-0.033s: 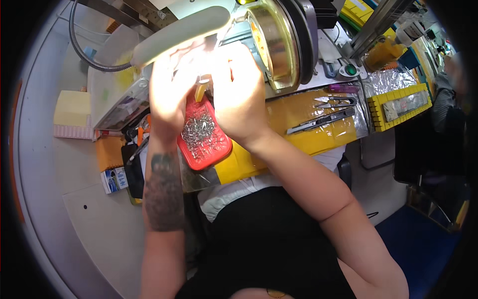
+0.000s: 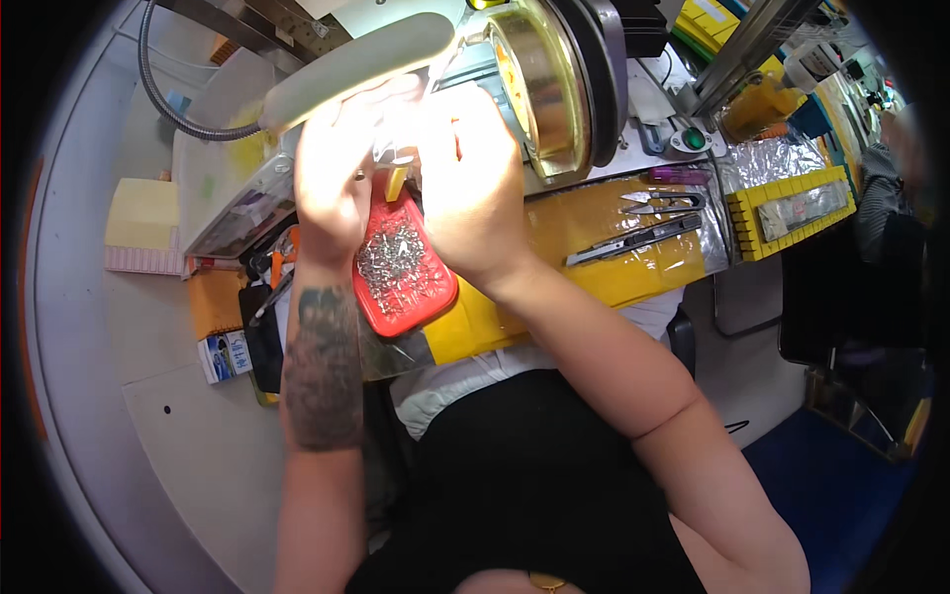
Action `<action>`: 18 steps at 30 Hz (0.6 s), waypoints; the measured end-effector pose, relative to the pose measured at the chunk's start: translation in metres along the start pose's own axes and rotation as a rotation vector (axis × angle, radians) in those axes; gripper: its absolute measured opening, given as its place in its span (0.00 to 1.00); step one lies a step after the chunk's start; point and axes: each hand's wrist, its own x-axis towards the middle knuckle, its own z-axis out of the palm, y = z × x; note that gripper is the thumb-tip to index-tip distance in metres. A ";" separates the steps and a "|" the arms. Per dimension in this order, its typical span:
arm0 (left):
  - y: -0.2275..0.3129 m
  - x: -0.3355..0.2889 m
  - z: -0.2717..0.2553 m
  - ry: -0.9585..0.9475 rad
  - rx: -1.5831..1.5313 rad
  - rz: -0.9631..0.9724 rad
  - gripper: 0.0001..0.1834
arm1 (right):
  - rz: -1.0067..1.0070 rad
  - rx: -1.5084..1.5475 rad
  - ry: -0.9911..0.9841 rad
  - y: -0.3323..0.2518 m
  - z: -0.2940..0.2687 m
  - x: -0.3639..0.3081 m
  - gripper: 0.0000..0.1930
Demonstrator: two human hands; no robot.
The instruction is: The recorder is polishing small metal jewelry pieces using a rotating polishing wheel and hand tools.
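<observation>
A: Where's the small part?
B: Pinched btwn both hands, under the lamp (image 2: 346, 59), just above the red tray (image 2: 411, 297) of metal bits. Glare hides it.
A: Hands?
B: Left hand (image 2: 332, 183) & right hand (image 2: 475, 188) curled, fingertips together; exact grip – can't tell.
A: Progress?
B: Tray's full, so prob lots left. Snips (image 2: 633, 240) lie unused to the right

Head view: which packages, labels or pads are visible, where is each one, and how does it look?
Small box: left of the tattooed forearm, white and blue, rectangular.
Paper pad: far left on the bench, pale yellow, square.
Plastic case: beside the left hand, clear, with coloured labels inside.
</observation>
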 end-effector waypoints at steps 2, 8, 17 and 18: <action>-0.024 -0.006 -0.005 0.260 -0.489 -0.254 0.24 | 0.033 0.018 -0.021 -0.001 0.003 -0.001 0.12; -0.052 -0.012 0.004 0.278 -0.575 -0.086 0.28 | 0.048 0.026 -0.022 -0.005 -0.001 0.003 0.10; 0.005 0.012 -0.036 -0.167 -0.087 -0.425 0.11 | 0.674 0.501 -0.082 -0.061 -0.042 -0.030 0.07; 0.010 0.014 -0.043 -0.171 -0.088 -0.423 0.11 | 0.748 0.620 -0.082 -0.066 -0.045 -0.036 0.06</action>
